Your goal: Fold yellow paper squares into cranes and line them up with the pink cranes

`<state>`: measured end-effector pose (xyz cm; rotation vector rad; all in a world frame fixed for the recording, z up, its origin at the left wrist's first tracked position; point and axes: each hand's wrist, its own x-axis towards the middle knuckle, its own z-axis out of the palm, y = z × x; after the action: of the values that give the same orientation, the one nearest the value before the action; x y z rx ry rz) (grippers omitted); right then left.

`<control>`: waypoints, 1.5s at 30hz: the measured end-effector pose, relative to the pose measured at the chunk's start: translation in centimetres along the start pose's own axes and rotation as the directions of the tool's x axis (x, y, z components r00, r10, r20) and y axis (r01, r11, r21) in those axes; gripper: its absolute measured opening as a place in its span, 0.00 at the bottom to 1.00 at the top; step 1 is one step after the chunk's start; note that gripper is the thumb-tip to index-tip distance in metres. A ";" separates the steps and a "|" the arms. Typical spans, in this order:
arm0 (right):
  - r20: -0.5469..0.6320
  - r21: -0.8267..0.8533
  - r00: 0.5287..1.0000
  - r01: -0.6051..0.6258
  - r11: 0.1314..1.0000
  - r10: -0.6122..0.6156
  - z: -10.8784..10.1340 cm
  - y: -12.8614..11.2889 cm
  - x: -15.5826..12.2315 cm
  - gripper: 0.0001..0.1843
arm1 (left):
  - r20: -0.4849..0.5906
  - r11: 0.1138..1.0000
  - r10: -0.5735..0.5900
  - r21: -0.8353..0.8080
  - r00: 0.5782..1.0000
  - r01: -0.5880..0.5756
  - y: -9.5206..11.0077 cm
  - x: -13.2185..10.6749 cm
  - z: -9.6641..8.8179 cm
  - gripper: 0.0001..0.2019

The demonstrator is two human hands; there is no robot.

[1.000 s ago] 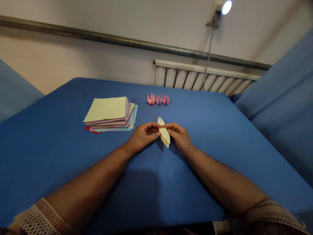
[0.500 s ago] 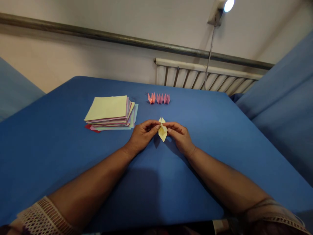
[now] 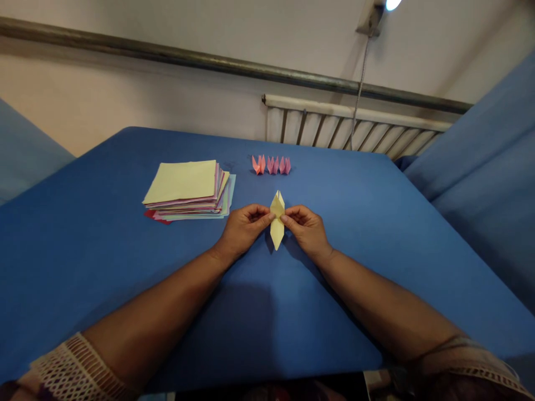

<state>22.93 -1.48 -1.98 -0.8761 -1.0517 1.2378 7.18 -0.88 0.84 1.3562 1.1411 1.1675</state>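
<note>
A pale yellow folded paper piece (image 3: pixel 276 221), long and pointed at both ends, stands upright over the blue table (image 3: pixel 104 256). My left hand (image 3: pixel 243 226) pinches its left edge and my right hand (image 3: pixel 306 227) pinches its right edge, fingertips meeting at the middle of the paper. Both hands rest low on the table surface.
A stack of coloured square paper sheets (image 3: pixel 188 189) with a yellow one on top lies to the left. A row of small pink folded paper pieces (image 3: pixel 271 165) stands behind the hands. A slatted rail (image 3: pixel 346 131) and a lamp cable (image 3: pixel 360 72) are beyond the table's far edge.
The yellow paper piece went from tilted to short and compact, and now stands stretched out upright between my fingers. Both hands stayed in nearly the same place.
</note>
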 end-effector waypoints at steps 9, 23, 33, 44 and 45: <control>-0.028 0.086 0.997 -0.072 0.994 0.074 0.5 -0.7 -0.5 0.18 | -0.071 0.999 -0.013 -0.053 0.997 0.009 0.6 -0.6 0.8 0.16; 0.075 -0.020 0.988 -0.137 0.990 0.138 0.4 -0.9 -0.6 0.17 | 0.025 0.948 -0.180 -0.261 0.983 0.180 0.4 -0.5 0.8 0.17; 0.096 -0.023 0.985 -0.141 0.990 0.143 0.3 -1.2 -0.9 0.15 | 0.134 0.938 -0.199 -0.261 0.971 0.228 0.6 -1.0 0.7 0.15; 0.118 -0.057 0.984 -0.130 0.990 0.136 0.2 -1.6 -1.2 0.15 | 0.182 0.915 -0.195 -0.321 0.964 0.245 0.7 -1.0 0.9 0.15; 0.099 -0.051 0.987 -0.122 0.991 0.126 0.2 -1.5 -1.1 0.15 | 0.197 0.911 -0.195 -0.327 0.961 0.252 0.8 -1.1 0.9 0.15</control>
<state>23.18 -2.80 -0.63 -0.9320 -1.1237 1.3798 8.02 -2.11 1.48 0.9962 0.8961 1.0161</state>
